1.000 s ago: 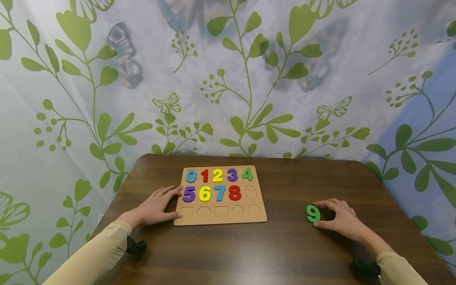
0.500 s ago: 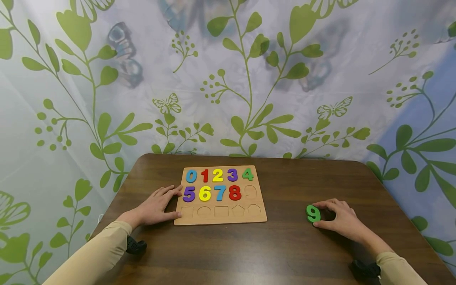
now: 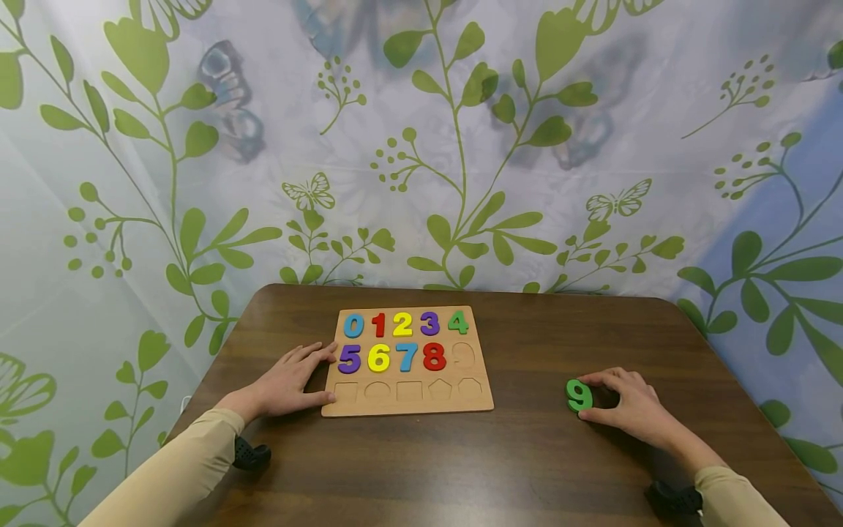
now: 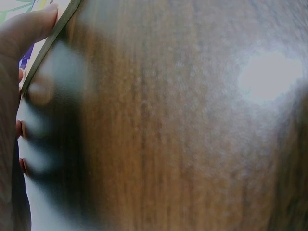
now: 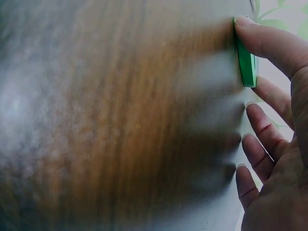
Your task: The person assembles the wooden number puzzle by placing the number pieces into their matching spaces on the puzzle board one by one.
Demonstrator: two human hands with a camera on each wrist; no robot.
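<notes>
A green number 9 piece (image 3: pixel 579 395) lies on the table at the right, and my right hand (image 3: pixel 628 406) pinches it between thumb and index finger. In the right wrist view the thumb presses one end of the green piece (image 5: pixel 246 65), while the other fingertips meet the tabletop. My left hand (image 3: pixel 290 384) rests at the left edge of a wooden number board (image 3: pixel 408 411), thumb and fingertips touching it. Coloured numbers 0 to 8 sit in the board's upper two rows. The 9-shaped recess (image 3: pixel 464 356) and the bottom row of shape recesses hold no pieces.
The brown wooden table (image 3: pixel 474 468) reaches back to a curtain (image 3: pixel 421 146) printed with green leaves and butterflies. Bare tabletop lies between the board and the green 9. A black strap (image 3: pixel 250 455) is on the left wrist.
</notes>
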